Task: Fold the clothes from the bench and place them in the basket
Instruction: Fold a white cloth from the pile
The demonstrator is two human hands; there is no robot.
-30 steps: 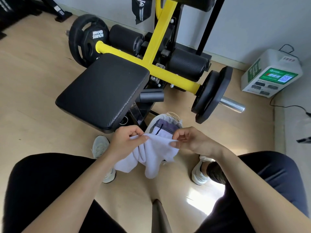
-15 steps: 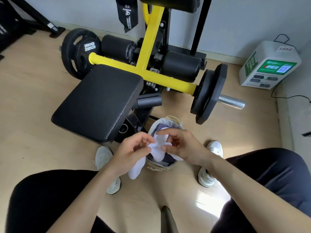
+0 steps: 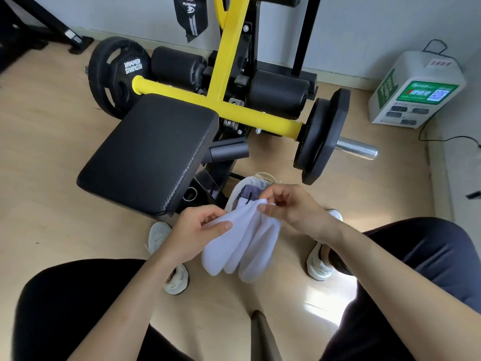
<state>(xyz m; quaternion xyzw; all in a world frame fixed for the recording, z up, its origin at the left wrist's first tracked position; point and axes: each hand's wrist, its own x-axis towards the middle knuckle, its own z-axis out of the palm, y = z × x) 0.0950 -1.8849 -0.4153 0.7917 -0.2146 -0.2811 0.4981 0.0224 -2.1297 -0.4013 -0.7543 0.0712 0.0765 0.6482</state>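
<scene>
White socks hang in a bunch between my hands, above the floor in front of my knees. My left hand pinches their left upper edge with thumb and fingers. My right hand pinches the top right edge. Just behind the socks stands a small pale basket on the floor, with a purple-grey garment inside it; the socks and my right hand hide most of it. The black padded bench seat to the left of the basket has nothing on it.
A yellow-framed weight machine with black plates and a steel bar end stands behind the basket. A white box with green labels sits at the right wall. My white shoes flank the basket on the wooden floor.
The socks, bunched tight over the basket half a second ago, now hang spread lower and wider between my hands. My hands have drawn slightly apart and nearer to me.
</scene>
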